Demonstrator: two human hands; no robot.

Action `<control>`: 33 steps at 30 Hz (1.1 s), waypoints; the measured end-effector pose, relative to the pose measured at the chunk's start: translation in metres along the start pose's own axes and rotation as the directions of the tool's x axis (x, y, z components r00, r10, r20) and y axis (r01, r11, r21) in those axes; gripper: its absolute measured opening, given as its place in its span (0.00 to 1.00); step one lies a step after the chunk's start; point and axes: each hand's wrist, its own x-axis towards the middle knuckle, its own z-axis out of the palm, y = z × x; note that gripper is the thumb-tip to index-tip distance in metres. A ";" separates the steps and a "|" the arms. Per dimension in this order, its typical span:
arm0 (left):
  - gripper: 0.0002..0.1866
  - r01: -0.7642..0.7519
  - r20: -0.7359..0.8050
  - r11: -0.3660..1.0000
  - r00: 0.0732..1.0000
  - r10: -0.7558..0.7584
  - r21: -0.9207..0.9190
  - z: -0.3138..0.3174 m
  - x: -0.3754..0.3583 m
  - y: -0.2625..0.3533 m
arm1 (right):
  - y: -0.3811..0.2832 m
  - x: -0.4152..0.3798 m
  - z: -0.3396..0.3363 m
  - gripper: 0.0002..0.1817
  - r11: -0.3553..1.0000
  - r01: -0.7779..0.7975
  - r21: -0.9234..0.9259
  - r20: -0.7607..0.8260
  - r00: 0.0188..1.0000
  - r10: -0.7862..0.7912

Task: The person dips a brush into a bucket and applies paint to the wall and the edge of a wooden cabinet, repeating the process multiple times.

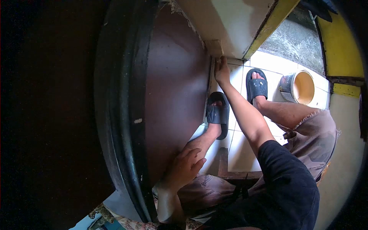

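Piece of tan material [214, 48] is sitting at the fingertips of your right hand [222, 71], grip unclear; your left hand [186, 167] is showing spread fingers.

We see white tiles [237, 153] catching bright light at right, a dark brown panel [176, 76] at left, and yellow-painted wood [345, 46] far right.

I can read no words, brands, numbers or signs around me, for the bucket [286, 88] on the floor to my right carries only faint, printed-looking marks on its outer side, too small and blurred for me to make out.
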 end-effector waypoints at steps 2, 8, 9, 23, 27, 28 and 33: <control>0.23 0.030 0.020 1.000 0.999 -0.030 -0.009 -0.002 0.000 0.004 | 0.029 -0.012 -0.002 0.15 0.990 -0.126 -0.062 0.070 0.989 0.130; 0.23 0.032 0.020 0.999 0.999 -0.031 -0.025 -0.001 -0.002 0.005 | 0.042 -0.032 -0.007 0.17 0.915 -0.348 -0.203 0.136 0.916 0.378; 0.22 0.014 -0.006 1.000 1.000 -0.014 -0.003 -0.001 -0.003 0.005 | 0.043 -0.030 -0.004 0.18 0.907 -0.361 -0.216 0.119 0.913 0.391; 0.21 -0.016 -0.010 1.000 1.000 0.016 0.012 -0.002 -0.006 0.001 | -0.096 -0.010 -0.012 0.13 0.640 -0.538 0.549 0.243 0.835 0.494; 0.21 0.032 0.016 0.999 0.999 -0.031 -0.030 -0.005 -0.005 0.006 | -0.116 -0.029 -0.031 0.12 0.633 -0.520 0.574 0.314 0.853 0.416; 0.21 0.029 0.011 0.999 1.000 -0.029 -0.028 -0.005 -0.005 0.007 | -0.112 -0.031 -0.030 0.12 0.706 -0.481 0.519 0.290 0.876 0.384; 0.21 0.005 0.015 1.000 1.000 -0.005 -0.031 -0.003 -0.005 0.001 | -0.059 -0.022 -0.011 0.17 0.969 -0.089 0.230 0.000 0.996 0.091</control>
